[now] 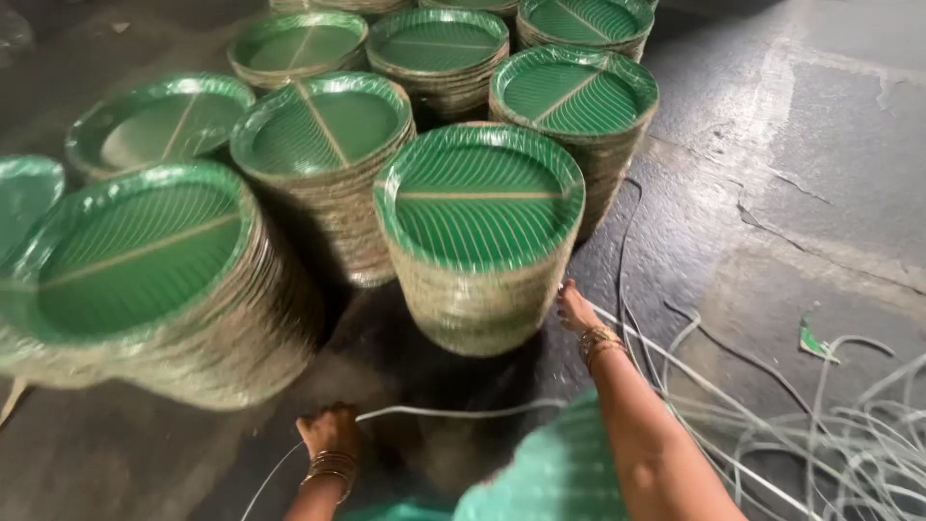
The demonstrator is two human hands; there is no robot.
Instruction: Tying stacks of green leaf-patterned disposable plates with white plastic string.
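Middle stack [479,241] on floor | right hand [576,311] flat against stack base, nothing gripped | left hand [331,431] before stack, fingers closed on strap [424,410] | risk, judged: tall stack topples if strap jerks

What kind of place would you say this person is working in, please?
Probably a small workshop that makes or packs disposable plates: tall stacks of green plates stand on a cracked concrete floor, with loose plastic straps lying beside them.
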